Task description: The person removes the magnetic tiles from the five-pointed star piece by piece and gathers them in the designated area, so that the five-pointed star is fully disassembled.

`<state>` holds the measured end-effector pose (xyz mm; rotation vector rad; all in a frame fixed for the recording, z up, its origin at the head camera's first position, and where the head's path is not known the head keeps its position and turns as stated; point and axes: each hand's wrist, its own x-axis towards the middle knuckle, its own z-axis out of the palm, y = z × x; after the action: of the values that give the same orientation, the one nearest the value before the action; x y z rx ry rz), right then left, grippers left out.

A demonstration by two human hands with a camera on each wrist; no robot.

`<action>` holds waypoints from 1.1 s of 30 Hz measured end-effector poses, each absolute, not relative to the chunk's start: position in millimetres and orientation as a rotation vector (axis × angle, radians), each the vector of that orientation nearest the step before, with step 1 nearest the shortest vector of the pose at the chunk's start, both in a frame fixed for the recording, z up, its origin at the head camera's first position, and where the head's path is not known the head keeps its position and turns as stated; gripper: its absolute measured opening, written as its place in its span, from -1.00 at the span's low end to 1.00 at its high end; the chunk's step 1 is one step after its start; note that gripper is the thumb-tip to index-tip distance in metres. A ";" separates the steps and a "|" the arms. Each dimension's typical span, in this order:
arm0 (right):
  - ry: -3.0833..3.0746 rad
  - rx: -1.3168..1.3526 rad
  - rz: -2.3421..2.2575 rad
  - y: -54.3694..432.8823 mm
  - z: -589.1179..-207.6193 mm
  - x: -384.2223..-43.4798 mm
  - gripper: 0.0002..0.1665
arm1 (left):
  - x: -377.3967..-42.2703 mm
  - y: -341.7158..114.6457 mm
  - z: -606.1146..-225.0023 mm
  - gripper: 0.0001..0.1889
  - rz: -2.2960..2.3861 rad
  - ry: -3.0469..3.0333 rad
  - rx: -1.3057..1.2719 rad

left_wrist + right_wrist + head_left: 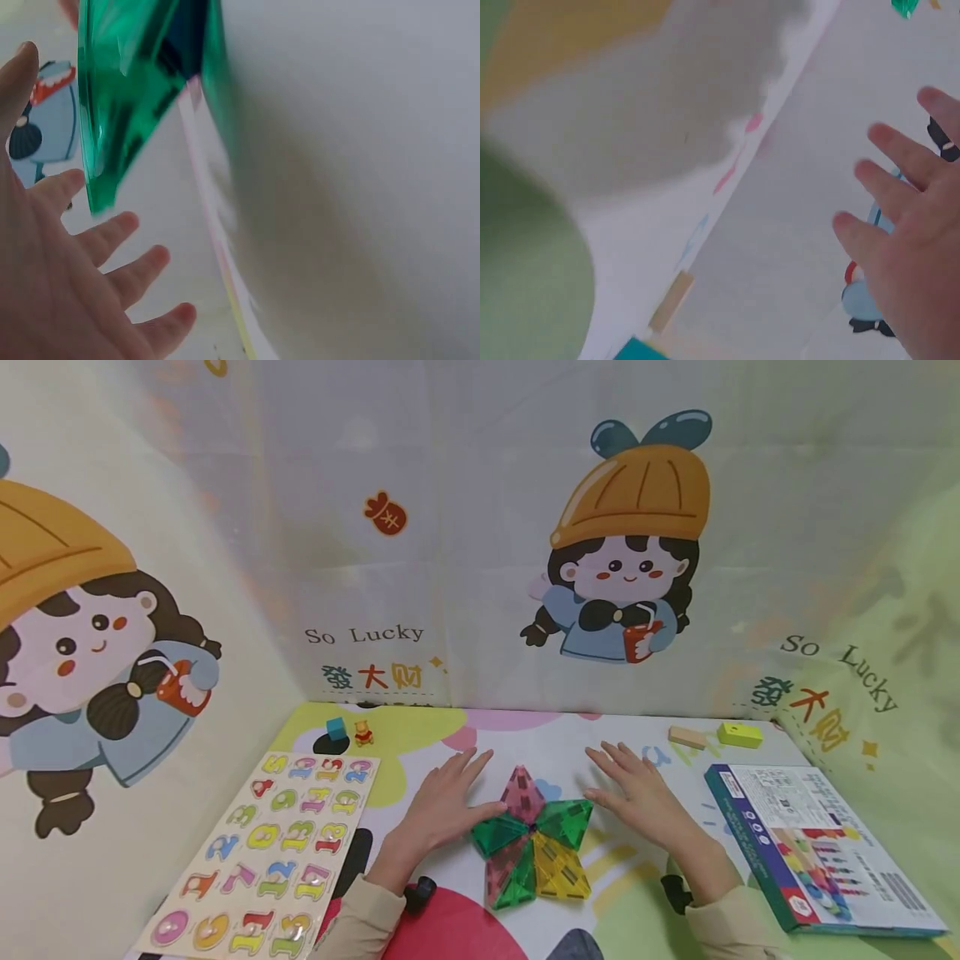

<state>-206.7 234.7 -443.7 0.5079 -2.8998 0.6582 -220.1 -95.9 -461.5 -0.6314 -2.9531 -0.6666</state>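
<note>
A star-shaped build of translucent magnetic tiles (561, 860) stands on the table, with pink, green and yellow points meeting at a middle. To its left is my left hand (447, 802), fingers spread, thumb near the pink and green points; whether it touches them I cannot tell. In the left wrist view a green tile point (124, 97) rises in front of the spread fingers (135, 277). My right hand (641, 797) hovers to the right of the star, fingers apart and holding nothing. The right wrist view shows its loosely extended fingers (889, 191) and a small green tile corner (904, 7).
A wooden number puzzle board (281, 843) lies at left. Behind it are a blue block (336, 728) and a small bear figure (363, 733). At right lies a printed box (825, 852), with a wooden block (687, 737) and a yellow block (740, 735) behind.
</note>
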 end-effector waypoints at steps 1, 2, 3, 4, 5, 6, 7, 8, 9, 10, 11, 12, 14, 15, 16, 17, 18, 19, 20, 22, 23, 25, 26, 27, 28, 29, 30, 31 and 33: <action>-2.913 0.516 0.683 232.4 -444.9 -206.5 -0.20 | -220.7 -91.5 -462.6 -0.07 -0.671 -2.952 -0.649; -2.928 0.521 0.711 230.0 -445.8 -206.2 -0.22 | -221.3 -87.2 -463.5 -0.07 -0.676 -2.955 -0.662; -2.945 0.531 0.739 227.7 -446.6 -206.1 -0.23 | -221.8 -82.9 -464.2 -0.06 -0.680 -2.965 -0.671; -2.962 0.540 0.770 224.1 -447.4 -206.2 -0.24 | -222.3 -79.9 -464.8 -0.05 -0.680 -2.976 -0.680; -2.978 0.550 0.795 220.5 -448.1 -206.3 -0.26 | -222.5 -77.0 -465.1 -0.05 -0.683 -2.989 -0.685; -2.994 0.564 0.819 216.8 -448.3 -206.3 -0.29 | -222.6 -74.1 -465.1 -0.05 -0.692 -3.000 -0.692; -3.007 0.585 0.833 213.5 -448.5 -206.5 -0.32 | -222.3 -71.3 -464.9 -0.05 -0.705 -3.009 -0.699; -3.016 0.608 0.839 210.5 -448.6 -206.8 -0.35 | -221.7 -68.6 -464.5 -0.05 -0.716 -3.023 -0.703; -3.024 0.635 0.842 207.8 -448.8 -207.1 -0.39 | -221.0 -66.3 -463.9 -0.06 -0.719 -3.038 -0.710; -3.028 0.664 0.847 205.4 -448.7 -207.3 -0.42 | -220.0 -64.4 -463.5 -0.07 -0.721 -3.050 -0.722; -3.031 0.692 0.864 203.7 -448.6 -207.6 -0.46 | -218.7 -62.6 -463.1 -0.09 -0.718 -3.062 -0.734; -3.029 0.718 0.890 202.4 -448.6 -207.6 -0.49 | -217.5 -60.8 -463.0 -0.10 -0.712 -3.070 -0.745; -3.031 0.743 0.975 201.3 -448.6 -208.2 -0.55 | -215.6 -57.8 -462.8 -0.12 -0.680 -3.087 -0.758; -3.028 0.750 1.025 201.2 -448.6 -208.7 -0.57 | -215.0 -56.5 -462.8 -0.13 -0.665 -3.091 -0.761; -3.025 0.751 1.076 201.4 -448.8 -209.3 -0.59 | -214.7 -55.1 -463.1 -0.14 -0.656 -3.093 -0.756; -3.023 0.741 1.128 201.6 -449.0 -210.0 -0.61 | -214.4 -53.8 -463.0 -0.14 -0.651 -3.091 -0.750; -3.021 0.730 1.166 201.9 -449.4 -210.7 -0.64 | -214.2 -52.5 -462.8 -0.14 -0.645 -3.086 -0.742; -3.022 0.717 1.200 202.4 -449.9 -211.5 -0.66 | -214.3 -51.5 -462.3 -0.14 -0.643 -3.083 -0.736; -3.023 0.703 1.231 202.7 -450.3 -212.3 -0.68 | -214.2 -50.7 -461.8 -0.15 -0.643 -3.081 -0.730; -3.023 0.666 1.297 203.8 -451.7 -213.5 -0.71 | -214.3 -49.2 -461.7 -0.16 -0.636 -3.080 -0.717; -3.023 0.640 1.332 204.3 -451.9 -213.7 -0.71 | -214.2 -48.7 -461.6 -0.16 -0.635 -3.079 -0.715; -3.019 0.579 1.414 205.6 -453.0 -214.0 -0.72 | -214.6 -48.1 -462.2 -0.17 -0.631 -3.079 -0.709; -3.011 0.547 1.465 206.2 -453.2 -214.0 -0.72 | -214.7 -48.0 -462.5 -0.18 -0.627 -3.080 -0.706; -3.002 0.518 1.508 206.8 -453.7 -214.0 -0.71 | -215.0 -47.9 -462.7 -0.18 -0.626 -3.080 -0.704; -2.991 0.492 1.547 207.1 -454.0 -213.9 -0.70 | -215.2 -47.8 -462.8 -0.18 -0.627 -3.080 -0.703; -2.977 0.468 1.586 207.5 -454.5 -213.9 -0.69 | -215.3 -47.8 -462.8 -0.18 -0.627 -3.079 -0.703; -2.964 0.450 1.619 208.0 -455.4 -214.2 -0.69 | -215.6 -47.8 -462.8 -0.18 -0.628 -3.079 -0.703; -2.952 0.434 1.649 208.3 -456.2 -214.6 -0.68 | -215.8 -47.7 -462.6 -0.18 -0.630 -3.078 -0.703; -2.930 0.393 1.693 208.7 -457.7 -215.6 -0.67 | -216.1 -47.9 -462.0 -0.18 -0.629 -3.078 -0.702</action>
<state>-215.6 208.7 -457.7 0.3929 -2.9301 1.6931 -216.1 -47.9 -462.0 -0.7021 -3.0783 -0.6295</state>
